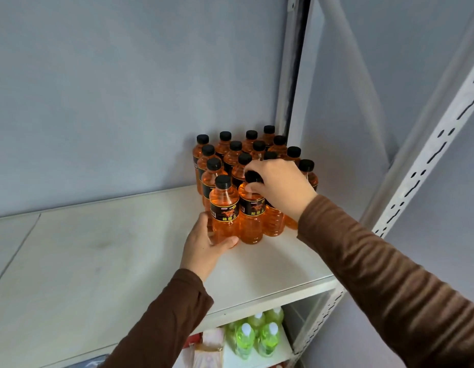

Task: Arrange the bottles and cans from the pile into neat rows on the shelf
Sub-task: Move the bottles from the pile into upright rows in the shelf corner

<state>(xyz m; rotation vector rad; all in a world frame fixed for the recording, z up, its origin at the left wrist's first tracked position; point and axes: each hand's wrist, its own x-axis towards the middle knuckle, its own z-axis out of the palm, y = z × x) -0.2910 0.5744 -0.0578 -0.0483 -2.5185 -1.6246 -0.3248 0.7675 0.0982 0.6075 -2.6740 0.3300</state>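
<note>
Step in hand: seating two front bottles into the block of orange drinks, judged from both hands being on them.
Shelf [103,261]: pale board, bare on its left part; bottles gathered at the back right corner beside the slotted upright [421,166].
Bottle block [231,155]: orange bottles with black caps, upright, packed touching in rough diagonal rows against the wall.
Front-left bottle [224,208]: upright at the near edge of the block, black label facing out, touching its neighbour.
Front-right bottle [251,216]: upright just beside it, cap covered by fingers.
Left hand [204,245]: curled round the lower body of the front-left bottle, thumb across the front near its base, fingers hidden behind.
Right hand [278,184]: reached over from the right, fingers bent round the cap and neck of the front-right bottle, thumb at its shoulder.
Sleeves: brown, ribbed, on both arms.
Lower shelf: green bottles [257,333] with white caps standing below; packets beside them, too blurred to name.
Pile: not in view.
Progress, as a judgement: several rows already formed, much shelf still unfilled.
Next move calls for: nudging both bottles flush with the row behind, labels forward, then letting go gently so neither tipped; after that, fetching more from the pile.
Risk: a shove too hard could topple close-packed neighbours.
</note>
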